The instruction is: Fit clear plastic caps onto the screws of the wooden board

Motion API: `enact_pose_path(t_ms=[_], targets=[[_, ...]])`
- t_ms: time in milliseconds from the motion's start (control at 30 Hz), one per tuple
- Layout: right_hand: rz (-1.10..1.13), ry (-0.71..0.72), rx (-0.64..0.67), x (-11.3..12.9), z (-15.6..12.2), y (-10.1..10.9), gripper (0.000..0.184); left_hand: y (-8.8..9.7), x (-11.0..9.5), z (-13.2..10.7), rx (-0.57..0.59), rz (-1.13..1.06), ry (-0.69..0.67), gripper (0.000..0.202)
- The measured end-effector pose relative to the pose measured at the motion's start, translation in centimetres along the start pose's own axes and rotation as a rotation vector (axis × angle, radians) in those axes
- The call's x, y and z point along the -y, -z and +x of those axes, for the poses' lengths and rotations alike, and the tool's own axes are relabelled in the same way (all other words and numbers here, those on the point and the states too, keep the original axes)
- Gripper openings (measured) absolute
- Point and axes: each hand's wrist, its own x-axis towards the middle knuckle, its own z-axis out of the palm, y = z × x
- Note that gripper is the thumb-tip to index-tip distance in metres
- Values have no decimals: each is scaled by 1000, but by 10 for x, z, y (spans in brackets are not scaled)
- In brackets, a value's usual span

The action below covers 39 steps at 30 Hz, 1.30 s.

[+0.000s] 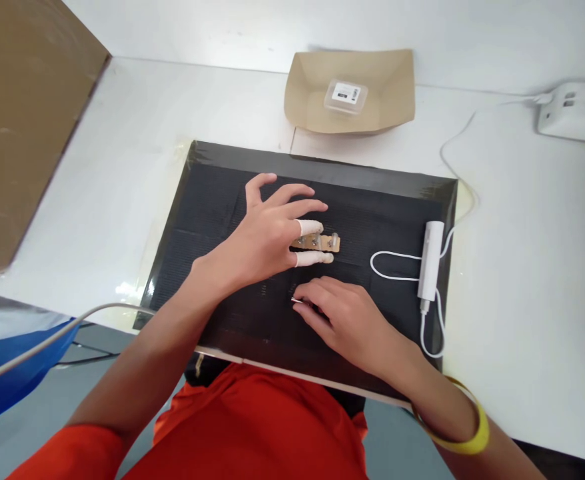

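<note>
My left hand (260, 243) lies over a black mat (212, 213). Its thumb and index finger, both in white finger cots, grip the long sides of a small tan strip (328, 243). Several small metal and clear parts sit along the strip; its left end is hidden by the hand. The other fingers are spread above it. Closer to my body, my right hand (345, 317) is closed, pinching a thin, shiny sliver (297, 300) between thumb and fingertips. Most of that sliver is covered, so its kind cannot be made out. A gap separates it from the strip.
Behind the mat stands a tan paper tray (302, 100) holding a clear plastic box (346, 97) with a label. A white stick-shaped device (430, 260) with looped cable (387, 254) lies on the mat's right. A power strip (577, 113) is at far right, a brown board (27, 120) at left.
</note>
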Motion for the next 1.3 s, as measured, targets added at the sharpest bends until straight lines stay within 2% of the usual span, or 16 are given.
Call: enact_pose_path(t_ms=[200, 333, 733, 867, 1000, 1133, 1300], targets=[[7, 3, 6, -1, 1, 1, 11, 0, -1, 1, 24, 9, -5, 19], [10, -1, 11, -1, 0, 1, 10, 0, -1, 0, -3, -17, -2, 26], [9, 1, 12, -1, 0, 0, 12, 0, 2, -2, 4, -4, -18, 26], [17, -4, 17, -1, 0, 0, 12, 3, 1, -1, 32, -10, -19, 24], [26, -7, 20, 0, 0, 0, 12, 8, 1, -3, 45, 1, -37, 31], [16, 2, 43, 0, -2, 2, 11, 17, -1, -7, -6, 29, -37, 32], [-65, 63, 62, 0, -1, 7, 11, 34, -5, -24, -128, 109, 69, 36]])
